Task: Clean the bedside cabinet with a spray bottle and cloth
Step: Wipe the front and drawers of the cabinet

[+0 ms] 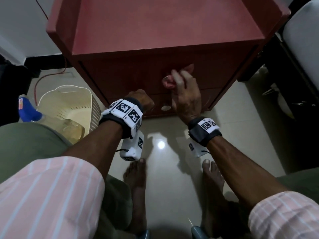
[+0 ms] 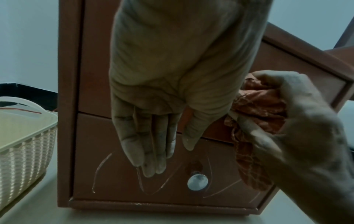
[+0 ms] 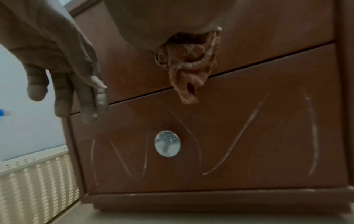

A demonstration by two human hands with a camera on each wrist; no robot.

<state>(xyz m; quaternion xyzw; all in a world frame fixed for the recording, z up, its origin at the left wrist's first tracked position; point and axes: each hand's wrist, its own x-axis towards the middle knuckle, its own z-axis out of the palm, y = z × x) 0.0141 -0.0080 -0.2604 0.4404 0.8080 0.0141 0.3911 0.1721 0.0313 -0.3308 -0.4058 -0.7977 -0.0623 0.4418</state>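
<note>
The red-brown bedside cabinet [image 1: 164, 23] stands in front of me, its two drawer fronts facing me. My right hand [image 1: 184, 88] grips a crumpled reddish patterned cloth [image 1: 170, 82] against the upper drawer front; one end of the cloth [image 2: 258, 106] hangs down over the drawer gap. My left hand [image 1: 143, 100] holds nothing and hangs before the lower drawer with its fingers [image 2: 149, 151] straight and pointing down. The lower drawer's round metal knob [image 3: 167, 143] has pale curved marks around it. The spray bottle [image 1: 29, 112], with a blue head and clear body, lies at the far left.
A cream woven basket [image 1: 69, 100] stands on the floor just left of the cabinet. A thin red cable [image 1: 37, 83] runs behind it. Dark furniture [image 1: 293, 66] stands to the right. My bare feet [image 1: 136, 178] are on the glossy tiled floor below the hands.
</note>
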